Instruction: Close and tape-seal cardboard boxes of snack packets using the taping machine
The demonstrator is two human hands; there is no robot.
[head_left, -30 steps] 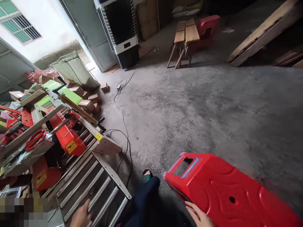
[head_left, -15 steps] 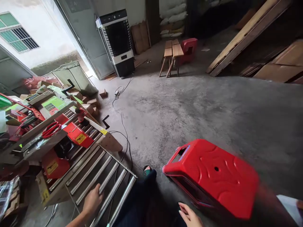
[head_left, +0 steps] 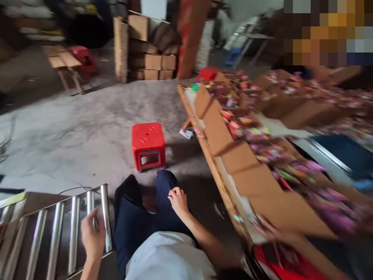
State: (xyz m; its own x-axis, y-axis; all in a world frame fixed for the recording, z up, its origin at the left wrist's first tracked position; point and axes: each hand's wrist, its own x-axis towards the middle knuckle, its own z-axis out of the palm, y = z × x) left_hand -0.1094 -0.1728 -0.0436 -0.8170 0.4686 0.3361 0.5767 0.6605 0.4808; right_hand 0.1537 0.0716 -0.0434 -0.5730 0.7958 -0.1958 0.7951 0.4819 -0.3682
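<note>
My left hand (head_left: 93, 233) hovers over the right end of the roller conveyor (head_left: 55, 233). It is blurred, with loosely bent fingers and nothing visible in them; I cannot tell whether it touches a roller. Above my right thigh is my right hand (head_left: 178, 200), its fingers loosely curled and slightly apart, holding nothing I can see. Ahead of my knees, a red plastic stool (head_left: 148, 138) stands upright on the concrete floor, apart from both hands.
On the right runs a long table with a wooden edge (head_left: 210, 159), bearing cardboard boxes (head_left: 241, 159) of colourful wrapped items. A wooden bench (head_left: 62, 60) and a second red stool (head_left: 84, 60) stand at the back left. Stacked cartons (head_left: 153, 62) are behind. A cable lies beyond the conveyor.
My view has swung right, bringing the table of boxes into sight. My left hand has lifted off the roller it was at. My right hand is now above my thigh; the red stool appears farther off.
</note>
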